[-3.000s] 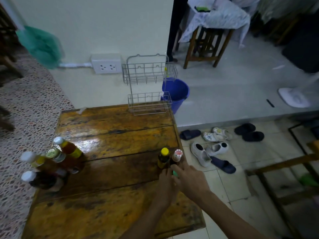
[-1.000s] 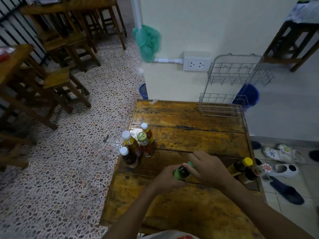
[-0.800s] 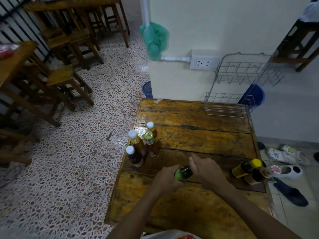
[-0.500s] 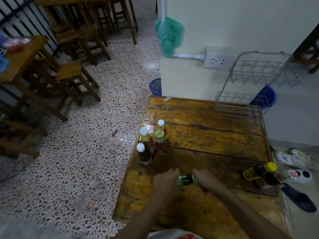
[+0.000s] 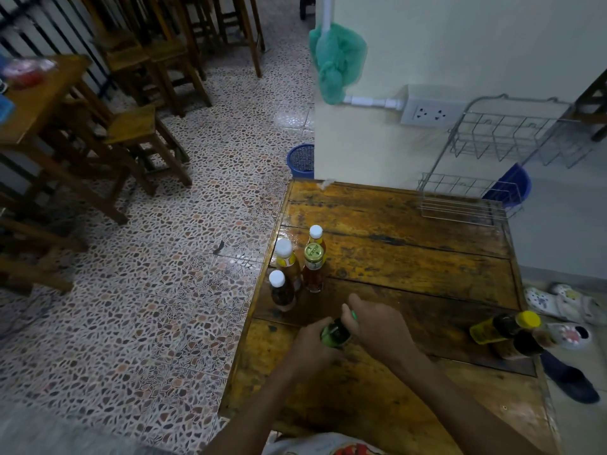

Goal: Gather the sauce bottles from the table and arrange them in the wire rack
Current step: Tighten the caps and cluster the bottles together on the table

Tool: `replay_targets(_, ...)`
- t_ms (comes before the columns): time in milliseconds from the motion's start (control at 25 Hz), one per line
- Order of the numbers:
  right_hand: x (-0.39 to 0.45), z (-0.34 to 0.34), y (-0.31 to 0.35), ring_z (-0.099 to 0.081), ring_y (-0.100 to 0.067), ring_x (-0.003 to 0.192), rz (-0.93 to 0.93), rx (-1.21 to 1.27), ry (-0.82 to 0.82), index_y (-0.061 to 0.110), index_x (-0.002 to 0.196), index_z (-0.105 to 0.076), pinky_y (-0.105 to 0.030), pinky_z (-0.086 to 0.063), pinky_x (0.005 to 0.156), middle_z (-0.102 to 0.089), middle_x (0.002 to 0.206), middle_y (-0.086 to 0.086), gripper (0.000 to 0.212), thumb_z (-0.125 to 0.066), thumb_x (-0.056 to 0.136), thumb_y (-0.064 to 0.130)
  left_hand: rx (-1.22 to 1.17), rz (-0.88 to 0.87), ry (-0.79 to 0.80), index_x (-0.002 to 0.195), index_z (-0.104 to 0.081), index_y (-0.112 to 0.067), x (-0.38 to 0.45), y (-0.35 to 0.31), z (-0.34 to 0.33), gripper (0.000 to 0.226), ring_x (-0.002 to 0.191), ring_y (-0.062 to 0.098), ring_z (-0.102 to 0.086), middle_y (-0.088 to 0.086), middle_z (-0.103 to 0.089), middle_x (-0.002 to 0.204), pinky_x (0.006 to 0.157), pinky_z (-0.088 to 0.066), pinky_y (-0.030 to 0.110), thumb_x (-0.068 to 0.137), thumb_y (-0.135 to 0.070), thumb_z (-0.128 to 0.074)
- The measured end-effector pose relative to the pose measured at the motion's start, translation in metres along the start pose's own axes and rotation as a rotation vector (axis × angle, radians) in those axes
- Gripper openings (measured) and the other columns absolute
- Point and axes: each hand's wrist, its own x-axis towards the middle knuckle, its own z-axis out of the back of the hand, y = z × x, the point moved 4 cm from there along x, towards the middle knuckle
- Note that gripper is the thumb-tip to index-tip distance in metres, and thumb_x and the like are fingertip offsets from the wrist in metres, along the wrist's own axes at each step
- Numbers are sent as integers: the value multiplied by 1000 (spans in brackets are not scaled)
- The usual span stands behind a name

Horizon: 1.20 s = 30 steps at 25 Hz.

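1. On the left of the counter [image 5: 410,257] I count four sauce bottles [image 5: 297,264] standing upright in a tight cluster, untouched.
2. At centre, my left hand [image 5: 308,351] grips a green bottle [image 5: 335,334] low on its body; my right hand [image 5: 377,326] is curled around its top end.
3. On the right edge, two more bottles [image 5: 505,333] wait together.
4. At far right, the wire rack [image 5: 486,165] holds nothing on either shelf. I judge the task barely begun: no bottle racked yet.

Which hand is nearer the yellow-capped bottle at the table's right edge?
Right. The right hand lies between it and the left hand; neither touches the yellow-capped bottle.
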Motion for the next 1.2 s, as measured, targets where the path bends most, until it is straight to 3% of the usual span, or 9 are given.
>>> replay_targets(200,-10,-39,-17,-57,-22,69,-342,201,235,15,93,-55,-31,-45,60,-52,75,1,26,-37,104,30,707,-83,-293,103,-48,-32,-2,4,0,37,88,19,-67,-9,-64,102,63,-48,33,80,-45,-75)
replay_targets(280,-14,-48,-25,-53,-18,56,-626,544,340,13,82,-59,-25,-42,52,-52,66,-1,39,-37,105,36,845,-104,-325,107,-47,-33,-4,9,-3,42,87,20,-68,-8,-62,104,59,-39,30,81,-42,-79)
replay_targets(400,-18,-56,-24,-49,-13,44,-866,754,401,11,87,-64,-19,-37,43,-57,66,-4,45,-43,102,48,864,-90,-351,118,-50,-30,-7,15,-3,51,91,21,-68,-6,-62,112,63,-46,30,80,-40,-82)
replay_targets(520,-4,-52,-16,-57,-7,56,-639,480,310,21,85,-58,-22,-40,46,-61,75,4,44,-50,95,63,682,-35,-337,131,-48,-25,-1,20,0,57,103,24,-65,-1,-58,124,74,-52,34,85,-33,-80)
replay_targets(640,11,-43,2,-58,-6,73,-383,347,136,29,93,-52,-25,-46,57,-59,84,11,34,-65,86,60,401,-7,-281,142,-45,-17,6,20,1,61,115,31,-61,7,-52,136,87,-55,43,89,-21,-75)
replay_targets(800,21,-41,27,-51,-9,89,-83,151,15,34,111,-51,-26,-50,65,-51,99,11,36,-68,86,52,114,74,-497,142,-52,-8,9,15,3,49,116,34,-63,14,-61,132,95,-54,47,96,-10,-68)
replay_targets(1000,33,-41,40,-51,-15,98,6,132,24,32,123,-50,-30,-52,64,-46,106,6,42,-69,85,29,-204,223,-550,113,-67,2,17,18,5,16,97,28,-72,14,-77,103,65,-48,15,102,-4,-57)
replay_targets(1080,40,-39,41,-51,-15,100,2,133,5,31,126,-49,-28,-50,65,-47,108,6,44,-68,86,28,-285,220,-535,110,-66,1,19,19,6,13,95,22,-72,13,-77,106,71,-53,18,101,-2,-56)
replay_targets(1200,49,-38,41,-53,-18,101,22,107,-1,30,129,-50,-26,-45,60,-50,107,3,48,-70,86,25,-385,257,-561,118,-68,-4,23,23,6,19,104,29,-71,10,-77,110,82,-55,41,102,-7,-59)
